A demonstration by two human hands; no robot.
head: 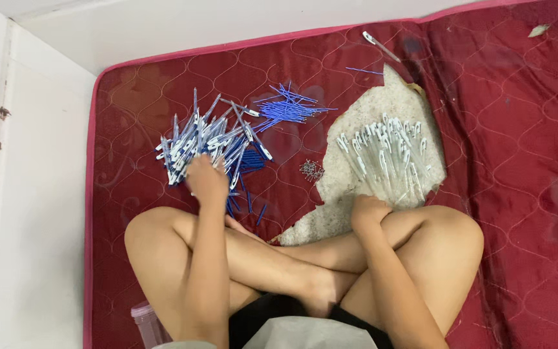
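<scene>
A: Your left hand point(205, 179) — what's it doing?
B: Fingers curled into the heap of blue-and-white pens point(211, 143) on the red mattress point(505, 129), gripping a few, looks like
A: Right hand point(369, 210)?
B: Closed at the near edge of the clear barrels point(385, 158); can't tell if it's holding any. Piles kept apart, prob. so parts don't mix

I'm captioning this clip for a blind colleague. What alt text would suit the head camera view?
A person sits cross-legged on a red quilted mattress, left hand in a pile of blue and white pens, right hand at a heap of clear pen barrels. Loose blue refills and small springs lie between the piles.
</scene>
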